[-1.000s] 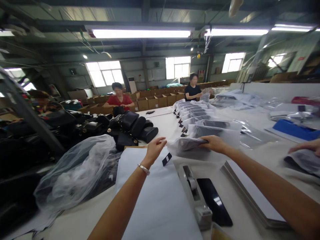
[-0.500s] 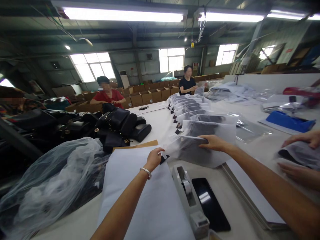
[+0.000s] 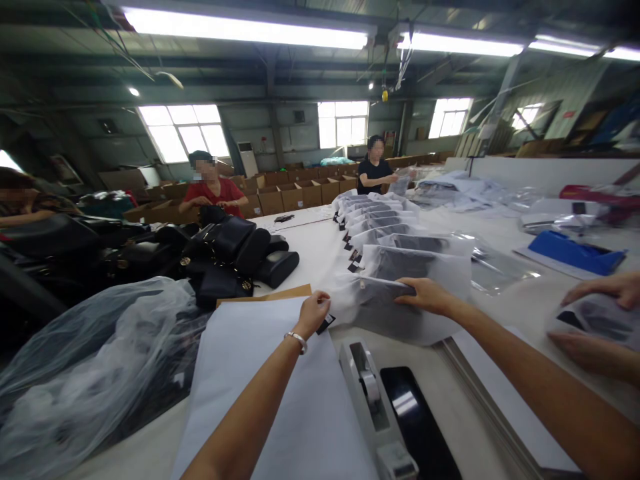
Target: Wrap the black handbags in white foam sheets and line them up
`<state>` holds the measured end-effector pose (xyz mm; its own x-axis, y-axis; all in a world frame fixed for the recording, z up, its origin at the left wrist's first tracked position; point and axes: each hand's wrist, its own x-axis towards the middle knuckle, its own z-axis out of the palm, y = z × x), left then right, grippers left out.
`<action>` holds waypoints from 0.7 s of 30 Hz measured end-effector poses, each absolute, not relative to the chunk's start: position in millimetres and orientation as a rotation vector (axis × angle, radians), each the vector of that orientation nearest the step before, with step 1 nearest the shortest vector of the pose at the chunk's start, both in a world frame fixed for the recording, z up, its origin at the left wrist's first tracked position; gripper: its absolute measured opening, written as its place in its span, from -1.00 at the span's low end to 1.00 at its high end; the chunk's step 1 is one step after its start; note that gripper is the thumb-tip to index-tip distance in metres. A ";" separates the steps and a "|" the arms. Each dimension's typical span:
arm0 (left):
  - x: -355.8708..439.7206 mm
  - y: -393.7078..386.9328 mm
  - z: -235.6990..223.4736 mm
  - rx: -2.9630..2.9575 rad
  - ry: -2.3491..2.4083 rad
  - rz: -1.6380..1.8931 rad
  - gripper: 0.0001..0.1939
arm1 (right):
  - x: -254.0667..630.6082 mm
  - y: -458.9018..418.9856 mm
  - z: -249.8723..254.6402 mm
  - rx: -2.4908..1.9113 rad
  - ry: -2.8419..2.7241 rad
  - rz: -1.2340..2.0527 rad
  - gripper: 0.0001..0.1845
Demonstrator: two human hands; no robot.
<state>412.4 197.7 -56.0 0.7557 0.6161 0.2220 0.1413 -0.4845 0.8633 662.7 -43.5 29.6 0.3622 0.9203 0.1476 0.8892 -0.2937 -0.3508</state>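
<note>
A dark bag wrapped in thin white paper [image 3: 385,310] lies in front of me on the table. My right hand [image 3: 425,295] is closed on its upper edge, thumb on the near side. At the wrapping's left end, my left hand [image 3: 313,315] has its fingers pinched together; whatever is between them is hidden. Just below those fingertips hangs a small black hang tag [image 3: 327,325]. Under my left forearm is a stack of white paper sheets [image 3: 280,387]. Beyond the bag, several more wrapped bags [image 3: 385,223] stand in a row with black tags at their left ends.
A tape dispenser [image 3: 370,393] and a black phone [image 3: 417,420] lie between my arms. Black handbags [image 3: 235,247] and crumpled clear plastic [image 3: 115,360] fill the left. A co-worker's hands [image 3: 600,333] hold another wrapped piece at right, near a blue holder [image 3: 575,252]. Two people work opposite.
My left fingers have drawn together near the tag, and the wrist has turned slightly. The right hand keeps its grip on the wrapped bag. The view has shifted a little.
</note>
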 end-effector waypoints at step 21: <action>396.4 176.2 -9.5 1.841 0.203 0.384 -0.69 | 666.7 -39.3 30.5 -2.219 -1.581 0.186 -0.54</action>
